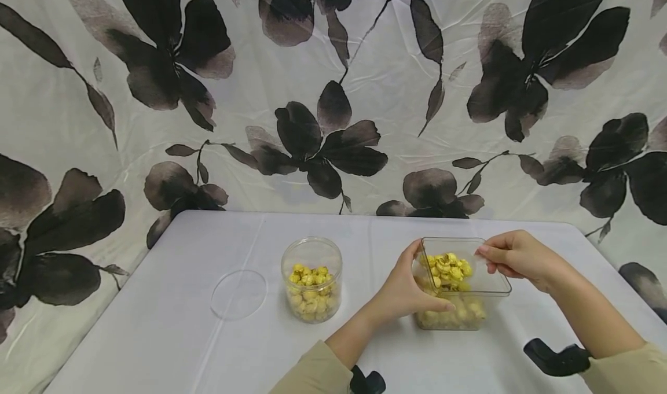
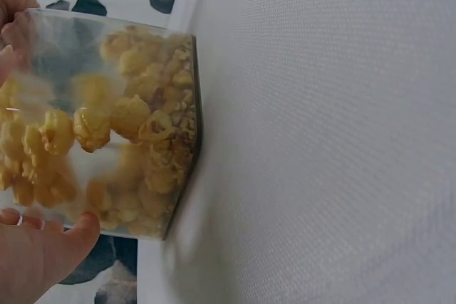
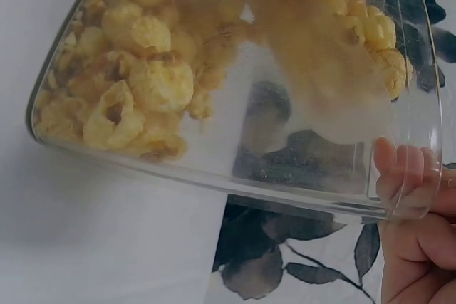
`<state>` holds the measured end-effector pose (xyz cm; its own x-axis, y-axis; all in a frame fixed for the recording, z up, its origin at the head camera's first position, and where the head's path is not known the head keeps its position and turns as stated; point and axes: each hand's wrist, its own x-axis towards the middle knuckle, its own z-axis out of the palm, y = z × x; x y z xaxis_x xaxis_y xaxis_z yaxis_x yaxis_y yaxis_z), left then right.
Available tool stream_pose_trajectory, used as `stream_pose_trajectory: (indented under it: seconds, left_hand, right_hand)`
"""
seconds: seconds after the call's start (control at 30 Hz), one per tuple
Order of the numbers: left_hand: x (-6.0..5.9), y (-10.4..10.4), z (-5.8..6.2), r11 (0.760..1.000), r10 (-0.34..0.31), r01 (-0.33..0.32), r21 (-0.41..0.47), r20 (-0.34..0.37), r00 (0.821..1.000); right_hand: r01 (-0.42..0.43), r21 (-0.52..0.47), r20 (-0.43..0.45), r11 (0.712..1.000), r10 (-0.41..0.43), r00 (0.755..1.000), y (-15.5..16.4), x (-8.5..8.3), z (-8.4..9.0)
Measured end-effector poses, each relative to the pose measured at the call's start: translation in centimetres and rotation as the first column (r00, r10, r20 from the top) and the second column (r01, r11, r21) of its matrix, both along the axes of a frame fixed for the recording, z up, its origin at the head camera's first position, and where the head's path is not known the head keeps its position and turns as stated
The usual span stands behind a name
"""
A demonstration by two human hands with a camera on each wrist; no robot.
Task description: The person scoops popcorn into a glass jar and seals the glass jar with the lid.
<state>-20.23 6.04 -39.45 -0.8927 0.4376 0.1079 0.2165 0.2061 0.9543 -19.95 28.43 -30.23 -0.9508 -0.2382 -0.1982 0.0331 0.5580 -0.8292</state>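
A clear rectangular container (image 1: 492, 293) with yellow popcorn (image 1: 449, 269) in it stands at the right of the table. My left hand (image 1: 403, 293) grips it from the left, the thumb along the front wall and the fingers around the back corner. At the opposite side, my right hand (image 1: 521, 261) pinches the rim with bent fingers; its fingertips show through the clear wall in the right wrist view. The popcorn lies heaped away from that corner. To the left of my hands a round clear jar (image 1: 311, 287) stands open, partly filled with the same popcorn.
A thin clear round lid (image 1: 239, 294) lies flat to the left of the jar. White cloth covers the table (image 1: 146, 324). Behind its far edge hangs a white curtain (image 1: 406, 157) with dark flowers. Black wrist mounts (image 1: 557, 357) sit by both sleeves.
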Motion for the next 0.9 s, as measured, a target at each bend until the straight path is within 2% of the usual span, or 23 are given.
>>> stream_pose_trajectory:
  seconds: [0.5,0.9]
  left_hand:
    - [0.01,0.13,-0.02,1.0,0.011,-0.01,-0.018,0.006,1.0]
    - [-0.02,0.03,-0.11,1.0,0.006,-0.006,-0.011,-0.001,1.0]
  right_hand:
    - [0.054,-0.023,0.006,0.998,-0.054,0.999,-0.14,-0.74,-0.26]
    - [0.022,-0.043,0.034,0.999,-0.021,0.999,0.61,-0.63,0.2]
